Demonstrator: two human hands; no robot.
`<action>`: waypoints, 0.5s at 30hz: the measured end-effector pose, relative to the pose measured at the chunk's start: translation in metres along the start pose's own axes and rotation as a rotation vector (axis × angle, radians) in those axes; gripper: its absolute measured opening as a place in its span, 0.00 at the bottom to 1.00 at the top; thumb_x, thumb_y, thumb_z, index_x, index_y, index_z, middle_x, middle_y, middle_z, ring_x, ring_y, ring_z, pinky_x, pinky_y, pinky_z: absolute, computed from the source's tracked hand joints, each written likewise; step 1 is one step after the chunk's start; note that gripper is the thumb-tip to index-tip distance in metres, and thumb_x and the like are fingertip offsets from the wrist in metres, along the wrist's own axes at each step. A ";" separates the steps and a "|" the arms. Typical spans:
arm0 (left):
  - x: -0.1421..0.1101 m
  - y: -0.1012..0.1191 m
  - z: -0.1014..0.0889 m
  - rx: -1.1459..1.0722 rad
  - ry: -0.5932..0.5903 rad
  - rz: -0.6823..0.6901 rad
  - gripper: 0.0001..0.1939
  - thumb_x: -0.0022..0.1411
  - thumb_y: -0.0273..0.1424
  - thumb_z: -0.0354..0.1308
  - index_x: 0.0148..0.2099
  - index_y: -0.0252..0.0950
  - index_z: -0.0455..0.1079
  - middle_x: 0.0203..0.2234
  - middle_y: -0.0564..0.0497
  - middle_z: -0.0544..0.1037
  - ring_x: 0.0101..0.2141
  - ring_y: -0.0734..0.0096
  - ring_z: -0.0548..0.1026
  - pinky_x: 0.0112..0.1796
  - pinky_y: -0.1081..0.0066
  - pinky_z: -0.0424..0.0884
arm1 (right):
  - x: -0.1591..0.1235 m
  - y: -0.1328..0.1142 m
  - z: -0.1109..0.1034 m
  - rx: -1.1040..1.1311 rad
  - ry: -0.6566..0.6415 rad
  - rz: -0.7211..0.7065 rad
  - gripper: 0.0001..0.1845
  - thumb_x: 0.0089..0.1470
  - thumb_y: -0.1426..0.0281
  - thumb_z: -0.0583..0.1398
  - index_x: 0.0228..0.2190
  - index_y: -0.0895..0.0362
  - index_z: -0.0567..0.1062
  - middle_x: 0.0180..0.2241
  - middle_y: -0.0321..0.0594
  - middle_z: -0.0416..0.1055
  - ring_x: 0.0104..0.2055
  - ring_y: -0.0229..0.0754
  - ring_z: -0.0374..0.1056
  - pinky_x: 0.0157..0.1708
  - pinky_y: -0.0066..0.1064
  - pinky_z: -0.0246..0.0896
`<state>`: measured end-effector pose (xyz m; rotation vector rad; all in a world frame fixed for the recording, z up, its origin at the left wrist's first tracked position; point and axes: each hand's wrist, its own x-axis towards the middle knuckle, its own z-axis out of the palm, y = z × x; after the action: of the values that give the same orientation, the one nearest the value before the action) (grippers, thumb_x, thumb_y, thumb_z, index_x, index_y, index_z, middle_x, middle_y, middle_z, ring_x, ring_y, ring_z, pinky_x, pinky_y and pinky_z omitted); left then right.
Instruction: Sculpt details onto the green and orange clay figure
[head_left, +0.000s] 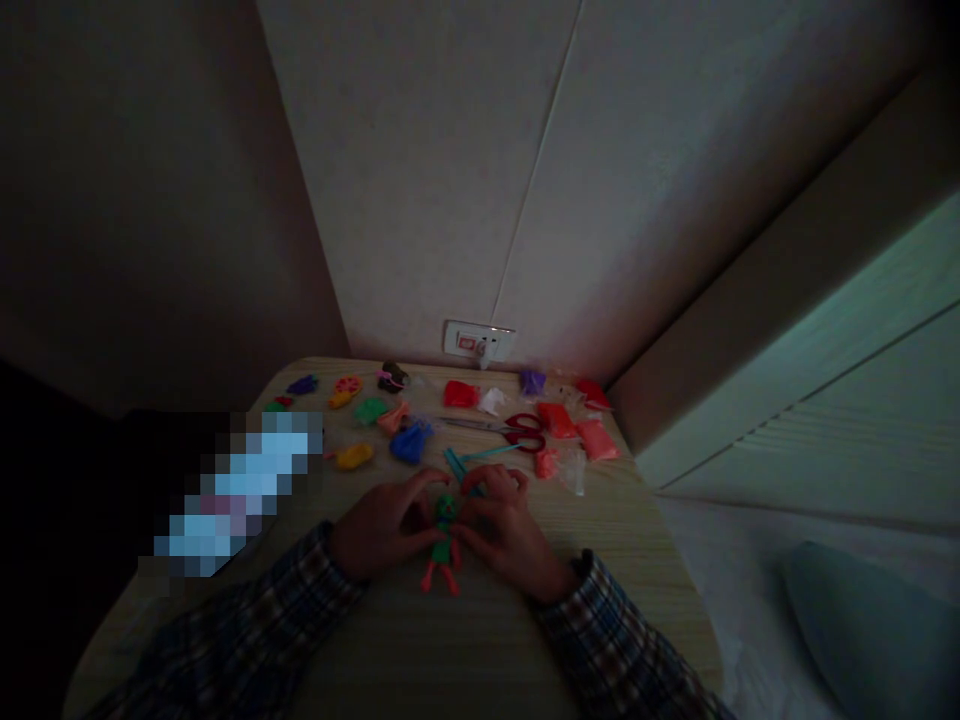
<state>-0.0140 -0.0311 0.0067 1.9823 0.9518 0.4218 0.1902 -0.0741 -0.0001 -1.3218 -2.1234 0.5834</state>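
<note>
A small clay figure point(442, 552) with a green head and body and pinkish-red legs lies on the table in front of me. My left hand point(381, 527) curves round its left side, the thumb against the body and the index finger near the head. From the other side my right hand point(508, 530) pinches at the figure just below its head. Both hands are closed on it, and the fingers cover part of its arms and head. Just beyond my fingers lie turquoise plastic tools point(454, 464). Red-handled scissors point(523, 432) rest further back, blades pointing left.
Bags of coloured clay, including a blue one point(410, 442), a red one point(460, 394) and an orange one point(556, 420), are spread over the wooden table point(600, 560). Yellow clay point(354, 457) lies left. A blurred-out bright screen stands at the left edge. A wall socket point(478, 342) is behind.
</note>
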 end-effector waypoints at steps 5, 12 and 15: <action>0.001 -0.002 -0.010 0.069 0.082 -0.011 0.21 0.57 0.38 0.61 0.52 0.38 0.70 0.25 0.53 0.78 0.26 0.67 0.75 0.28 0.72 0.66 | 0.000 0.000 0.000 -0.016 -0.015 0.004 0.05 0.54 0.69 0.65 0.27 0.55 0.76 0.43 0.40 0.68 0.49 0.50 0.62 0.50 0.48 0.49; 0.005 -0.011 -0.035 0.196 0.566 -0.005 0.11 0.61 0.38 0.55 0.40 0.37 0.74 0.32 0.48 0.79 0.30 0.65 0.75 0.34 0.67 0.70 | 0.000 0.014 -0.008 0.038 0.168 0.057 0.10 0.61 0.66 0.57 0.29 0.55 0.74 0.40 0.43 0.68 0.47 0.49 0.63 0.52 0.49 0.48; 0.008 -0.019 -0.037 0.322 0.681 0.067 0.09 0.61 0.36 0.56 0.39 0.38 0.73 0.35 0.47 0.79 0.37 0.60 0.75 0.41 0.62 0.71 | 0.000 0.020 -0.011 0.057 0.253 0.067 0.12 0.62 0.64 0.55 0.29 0.54 0.74 0.39 0.42 0.69 0.45 0.49 0.64 0.50 0.47 0.51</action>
<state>-0.0403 0.0025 0.0112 2.2010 1.4421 1.0836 0.2106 -0.0649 -0.0047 -1.3625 -1.8515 0.4726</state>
